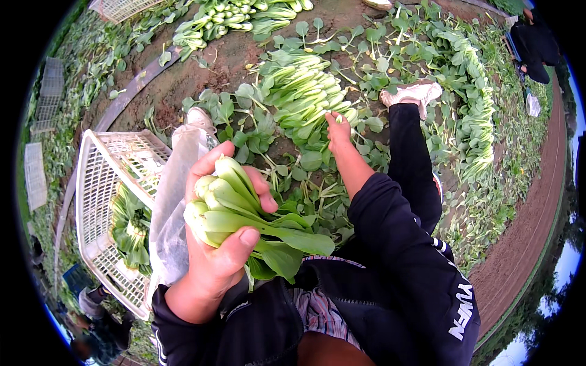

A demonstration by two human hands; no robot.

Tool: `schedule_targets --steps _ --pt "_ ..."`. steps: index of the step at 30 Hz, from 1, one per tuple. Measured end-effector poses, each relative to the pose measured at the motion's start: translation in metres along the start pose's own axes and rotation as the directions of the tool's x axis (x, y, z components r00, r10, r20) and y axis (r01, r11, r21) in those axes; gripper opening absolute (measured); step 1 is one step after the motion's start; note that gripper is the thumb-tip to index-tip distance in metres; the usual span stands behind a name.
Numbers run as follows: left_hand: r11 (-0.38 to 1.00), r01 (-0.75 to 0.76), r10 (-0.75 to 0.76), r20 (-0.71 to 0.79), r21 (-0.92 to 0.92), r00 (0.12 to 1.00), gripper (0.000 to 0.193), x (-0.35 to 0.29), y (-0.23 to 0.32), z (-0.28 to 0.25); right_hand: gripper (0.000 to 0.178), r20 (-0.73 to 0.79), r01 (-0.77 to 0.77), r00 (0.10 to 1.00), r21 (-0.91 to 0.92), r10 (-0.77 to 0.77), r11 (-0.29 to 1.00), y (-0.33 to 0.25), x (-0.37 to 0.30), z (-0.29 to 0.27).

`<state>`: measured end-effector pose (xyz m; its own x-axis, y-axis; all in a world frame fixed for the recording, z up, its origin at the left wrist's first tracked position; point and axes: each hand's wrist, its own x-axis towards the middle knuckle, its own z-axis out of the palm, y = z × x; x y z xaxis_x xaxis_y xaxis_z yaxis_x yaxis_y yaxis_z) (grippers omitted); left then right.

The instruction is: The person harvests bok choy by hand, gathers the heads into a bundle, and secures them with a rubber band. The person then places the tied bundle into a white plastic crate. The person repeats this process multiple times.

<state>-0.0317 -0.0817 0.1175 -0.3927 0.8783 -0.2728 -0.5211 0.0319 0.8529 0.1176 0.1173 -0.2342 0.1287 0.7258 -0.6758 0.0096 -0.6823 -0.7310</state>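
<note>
Standing just beside your left leg (174, 213), the big white crate (96, 201) has leafy greens (131, 235) inside, and I think it is kept so near because your arm can reach it without effort. Next comes your left hand (215, 253), which is curled firmly around the bunch of pale-stemmed greens (229, 204); the thick white bases point up and left, the leaves hang toward your lap, probably so that the bases stay together and the leaves are not crushed. In the middle, between your feet, lies the front row of greens (302, 91), the stems side by side, perhaps so that each plant is easy to take. Your right hand (339, 133) is at the right edge of this row, its fingers bent onto the stems; whether they have closed on one, I cannot tell. Counting from the left, I find four crates, the big one and three pale crates (49, 91) farther away; one held bunch, whose plants overlap too much to count; one upper pile (226, 18); and two rows, the front one and the long right row (485, 116).
</note>
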Motion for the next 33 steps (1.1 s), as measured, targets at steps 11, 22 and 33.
schedule_targets --steps 11,22,33 --pt "0.999 -0.049 0.049 0.017 -0.006 0.999 0.08 0.003 0.002 0.003 0.031 0.077 0.167 0.984 -0.055 -0.163 0.984 0.008 0.003 0.006" --pt "0.998 -0.052 0.053 -0.015 0.03 0.998 0.075 0.012 0.0 0.002 0.041 0.069 0.176 0.984 -0.204 -0.165 0.963 0.014 0.004 0.036" --pt "0.994 -0.101 0.101 -0.013 -0.033 0.995 0.074 0.007 0.005 -0.002 0.022 0.304 0.17 0.929 0.15 -0.209 0.974 -0.014 -0.014 -0.038"
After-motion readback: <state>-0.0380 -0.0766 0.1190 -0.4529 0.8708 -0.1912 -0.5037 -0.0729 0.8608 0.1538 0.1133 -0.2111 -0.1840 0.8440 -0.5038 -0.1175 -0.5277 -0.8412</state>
